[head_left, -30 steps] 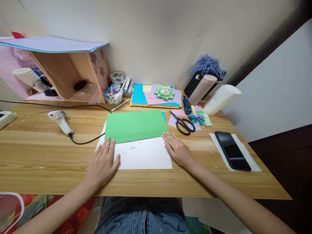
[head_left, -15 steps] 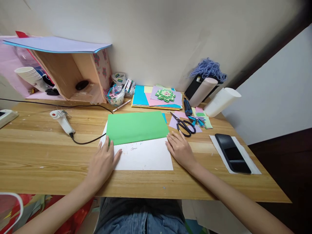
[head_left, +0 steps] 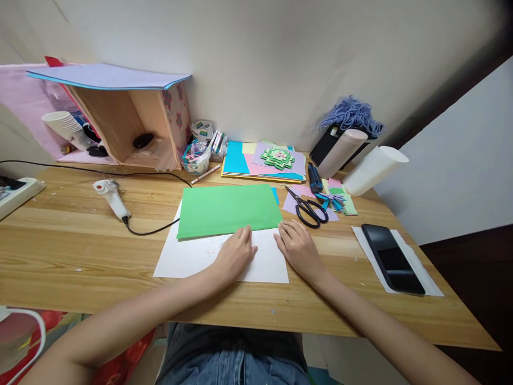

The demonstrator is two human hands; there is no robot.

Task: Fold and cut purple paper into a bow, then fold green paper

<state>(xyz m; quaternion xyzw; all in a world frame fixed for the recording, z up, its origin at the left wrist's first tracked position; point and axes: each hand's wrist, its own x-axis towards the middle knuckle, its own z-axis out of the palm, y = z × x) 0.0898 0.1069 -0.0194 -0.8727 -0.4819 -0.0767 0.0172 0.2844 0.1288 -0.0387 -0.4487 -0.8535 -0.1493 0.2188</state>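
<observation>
A sheet of green paper (head_left: 228, 208), seemingly folded along its near edge, lies on a marked white sheet (head_left: 180, 262). My left hand (head_left: 236, 254) rests palm down on the white sheet, its fingertips pressing the near edge of the green paper right of its middle. The thumb stands apart from the fingers. At the green paper's near right corner lies my right hand (head_left: 298, 248), fingers stretched out and touching that corner. Neither hand grasps anything. Black-handled scissors (head_left: 308, 208) lie just beyond my right hand.
A white glue gun (head_left: 114, 200) with a black cord lies left. Behind are a cardboard box (head_left: 176, 120), a tub of scraps (head_left: 196, 160), and stacked coloured papers (head_left: 236, 163) with a paper flower (head_left: 277, 158). A utility knife (head_left: 315, 178), paper rolls (head_left: 374, 168) and phone (head_left: 393, 259) are right.
My left hand has slid right along the green paper's near edge, from its left corner to past the middle. My right hand stays at the right corner. The view has shifted slightly.
</observation>
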